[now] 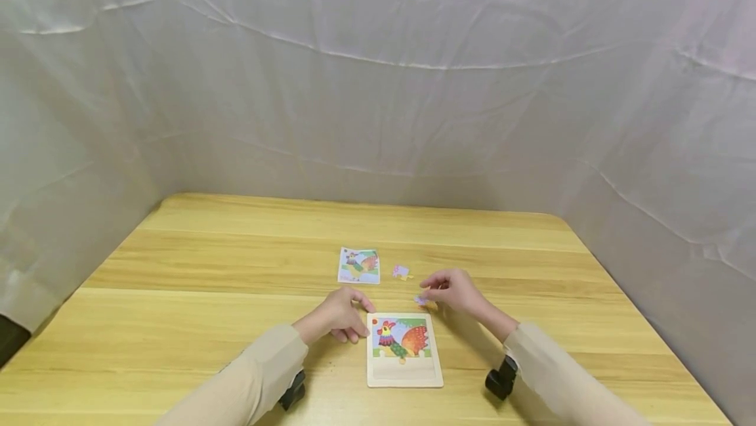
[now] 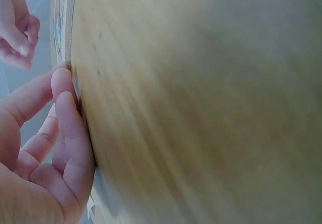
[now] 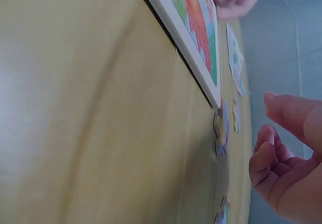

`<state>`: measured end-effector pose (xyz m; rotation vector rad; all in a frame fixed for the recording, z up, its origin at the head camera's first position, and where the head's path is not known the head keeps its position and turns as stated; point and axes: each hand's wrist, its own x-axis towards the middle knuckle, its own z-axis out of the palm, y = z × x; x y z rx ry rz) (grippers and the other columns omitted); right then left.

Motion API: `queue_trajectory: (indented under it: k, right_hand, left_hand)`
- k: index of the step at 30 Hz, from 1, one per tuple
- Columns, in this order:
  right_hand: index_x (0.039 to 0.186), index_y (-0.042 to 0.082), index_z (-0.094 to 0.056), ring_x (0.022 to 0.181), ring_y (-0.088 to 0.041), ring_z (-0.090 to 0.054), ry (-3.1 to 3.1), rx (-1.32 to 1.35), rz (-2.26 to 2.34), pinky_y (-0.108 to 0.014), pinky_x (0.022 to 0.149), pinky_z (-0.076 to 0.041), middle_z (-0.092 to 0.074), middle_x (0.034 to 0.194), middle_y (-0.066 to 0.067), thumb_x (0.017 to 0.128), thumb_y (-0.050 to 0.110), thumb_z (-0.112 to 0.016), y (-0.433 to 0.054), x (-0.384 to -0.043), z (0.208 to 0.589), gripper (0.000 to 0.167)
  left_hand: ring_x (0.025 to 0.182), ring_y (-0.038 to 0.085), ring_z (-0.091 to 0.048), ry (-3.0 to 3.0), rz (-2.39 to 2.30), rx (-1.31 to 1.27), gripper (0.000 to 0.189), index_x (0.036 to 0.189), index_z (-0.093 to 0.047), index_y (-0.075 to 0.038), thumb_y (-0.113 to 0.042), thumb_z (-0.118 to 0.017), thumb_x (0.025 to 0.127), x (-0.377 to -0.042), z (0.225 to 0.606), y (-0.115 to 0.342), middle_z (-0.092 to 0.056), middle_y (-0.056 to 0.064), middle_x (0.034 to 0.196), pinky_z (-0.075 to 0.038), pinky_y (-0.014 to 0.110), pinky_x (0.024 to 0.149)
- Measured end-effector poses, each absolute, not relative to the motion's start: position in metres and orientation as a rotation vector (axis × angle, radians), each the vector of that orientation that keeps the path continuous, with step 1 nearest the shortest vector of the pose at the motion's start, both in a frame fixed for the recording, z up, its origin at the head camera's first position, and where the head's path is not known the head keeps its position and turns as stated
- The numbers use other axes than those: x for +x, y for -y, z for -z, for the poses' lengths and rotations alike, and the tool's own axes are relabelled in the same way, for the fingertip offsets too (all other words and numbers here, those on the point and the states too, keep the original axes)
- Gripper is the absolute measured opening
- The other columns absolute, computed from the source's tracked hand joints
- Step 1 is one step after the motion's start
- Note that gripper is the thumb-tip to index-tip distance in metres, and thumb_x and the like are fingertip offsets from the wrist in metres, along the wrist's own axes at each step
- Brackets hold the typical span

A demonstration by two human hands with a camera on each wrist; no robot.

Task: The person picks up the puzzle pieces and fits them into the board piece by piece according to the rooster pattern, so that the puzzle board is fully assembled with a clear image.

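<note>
A wooden jigsaw tray [image 1: 404,381] lies on the table, its upper part filled with a rooster picture and its lower strip bare wood. My left hand [image 1: 342,314] is at the tray's upper left corner, fingertips touching its side; the left wrist view shows those fingers [image 2: 70,133] bent along the edge. Beyond the upper right corner, my right hand [image 1: 453,289] hovers above a loose puzzle piece [image 1: 420,300]. In the right wrist view its thumb and fingers [image 3: 264,163] are apart with nothing between them, and a second piece [image 3: 222,213] lies below.
Behind the tray lies a printed rooster picture card [image 1: 359,266]. Another pink and white puzzle piece [image 1: 402,272] is to its right. The wooden table [image 1: 236,249] is bordered by grey cloth [image 1: 378,117] at the back and sides.
</note>
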<state>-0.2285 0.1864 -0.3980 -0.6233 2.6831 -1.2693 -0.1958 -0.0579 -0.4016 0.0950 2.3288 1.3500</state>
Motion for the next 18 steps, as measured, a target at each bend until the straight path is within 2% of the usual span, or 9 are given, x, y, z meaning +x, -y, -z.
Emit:
queue_trajectory:
  k: [4,10,18]
  right_hand:
    - [0.093,-0.007,-0.065,0.058,-0.02,-0.053,-2.691,-0.588,1.303,-0.022,0.047,-0.043,-0.058,0.068,-0.003,0.079,0.005,-0.066,-0.183,-0.242,0.401,0.019]
    - [0.096,-0.005,-0.065,0.058,-0.018,-0.05,-2.733,-0.488,1.299,-0.024,0.047,-0.041,-0.058,0.07,-0.003,0.079,0.008,-0.067,-0.176,-0.257,0.401,0.021]
    - [0.099,-0.002,-0.065,0.061,-0.017,-0.055,-2.715,-0.362,1.287,-0.03,0.055,-0.049,-0.06,0.074,-0.003,0.077,0.008,-0.07,-0.167,-0.271,0.409,0.025]
  left_hand:
    - [0.039,0.009,-0.05,-2.326,-1.355,0.094,0.028,0.091,-0.061,-0.006,0.008,-0.071,0.068,-0.196,0.401,0.058,-0.061,0.007,0.055,-0.042,0.02,0.037]
    - [0.039,0.009,-0.05,-2.327,-1.35,0.106,0.028,0.091,-0.061,-0.006,0.007,-0.071,0.068,-0.194,0.4,0.058,-0.061,0.007,0.057,-0.043,0.021,0.038]
    - [0.04,0.01,-0.051,-2.326,-1.352,0.109,0.028,0.091,-0.06,-0.006,0.007,-0.071,0.068,-0.196,0.401,0.06,-0.061,0.007,0.056,-0.043,0.022,0.038]
